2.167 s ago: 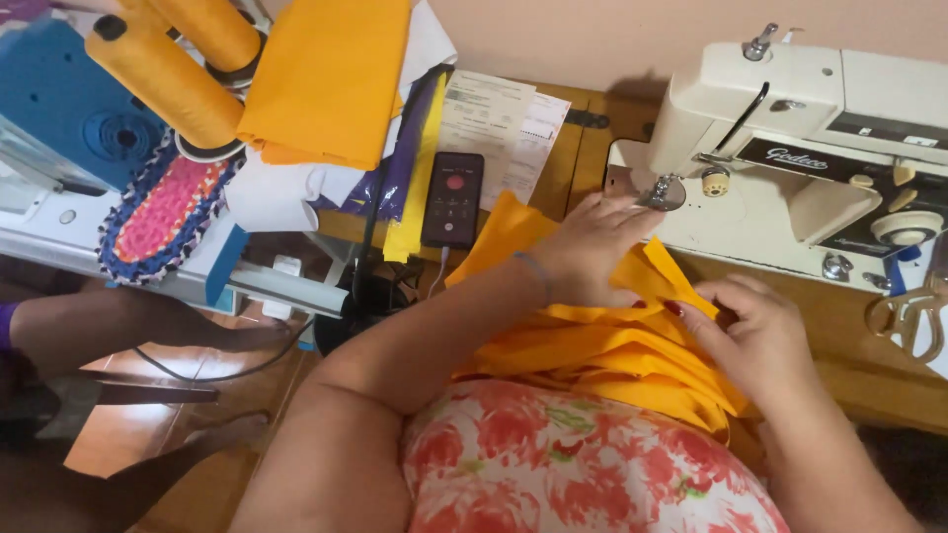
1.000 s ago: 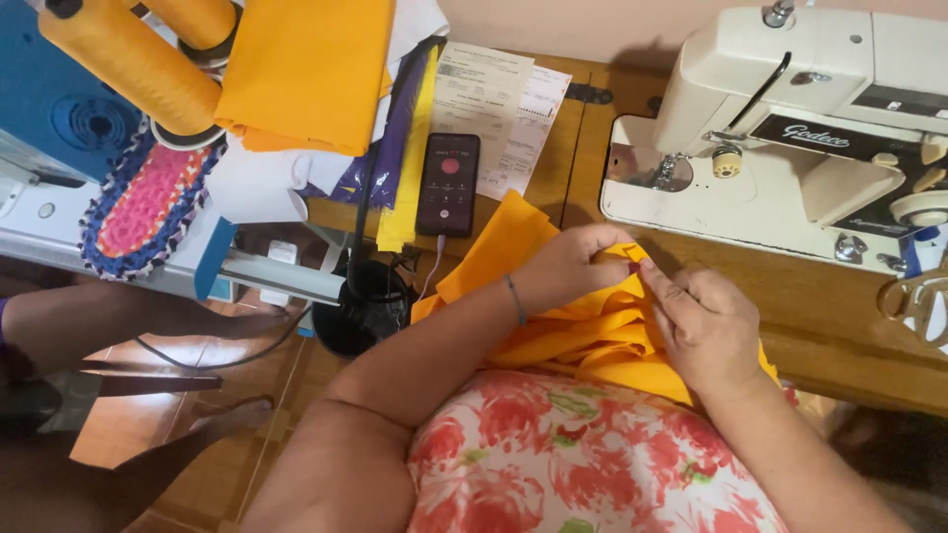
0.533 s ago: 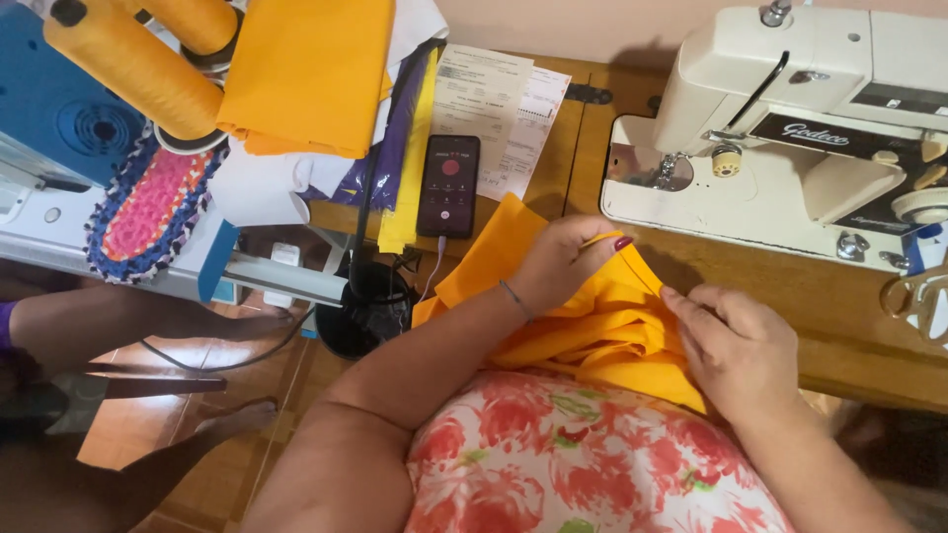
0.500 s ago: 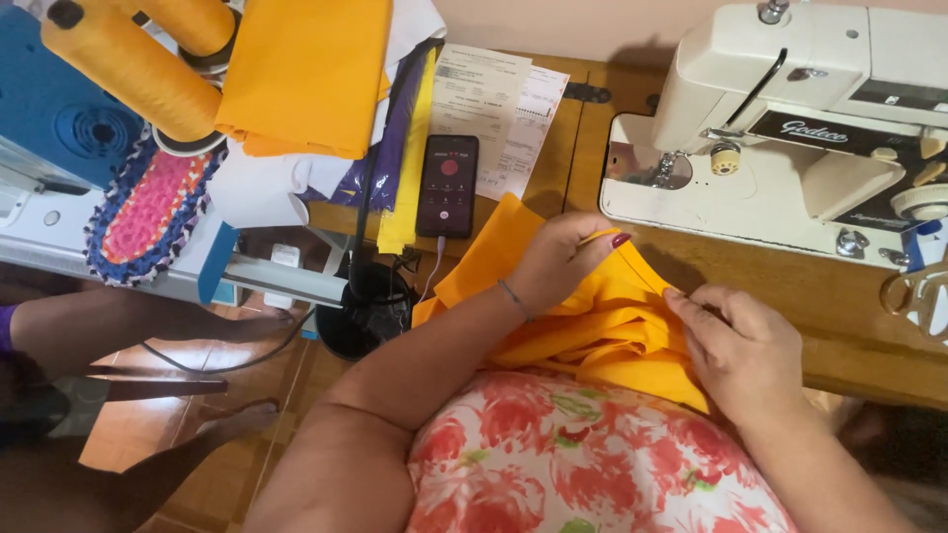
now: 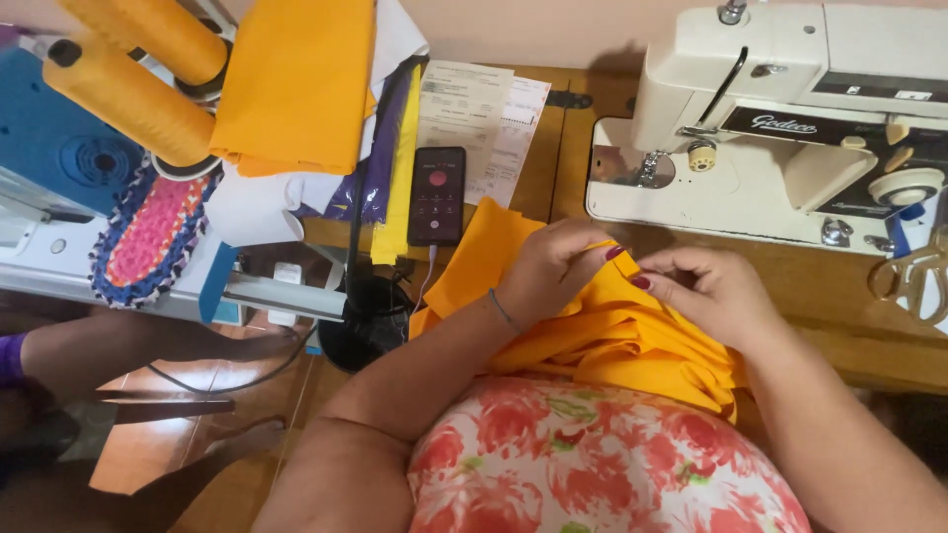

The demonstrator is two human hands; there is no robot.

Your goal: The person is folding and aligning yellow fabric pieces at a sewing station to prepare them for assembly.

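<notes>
Both hands' fingers [image 5: 620, 259] pinched shut on orange fabric [image 5: 592, 336], its fold between fingertips.

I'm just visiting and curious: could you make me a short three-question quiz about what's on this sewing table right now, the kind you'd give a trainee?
1. True or false: both hands are on the orange fabric.
2. What lies just left of the fabric, screen up? A) phone B) scissors C) ruler
3. Which hand is nearer the sewing machine's handwheel end?

Key
1. True: the left hand and right hand pinch the fabric's upper edge between their fingertips.
2. A: a dark phone lies on the wooden table, beside some papers.
3. The right hand; the scissors also lie on that side.
</notes>
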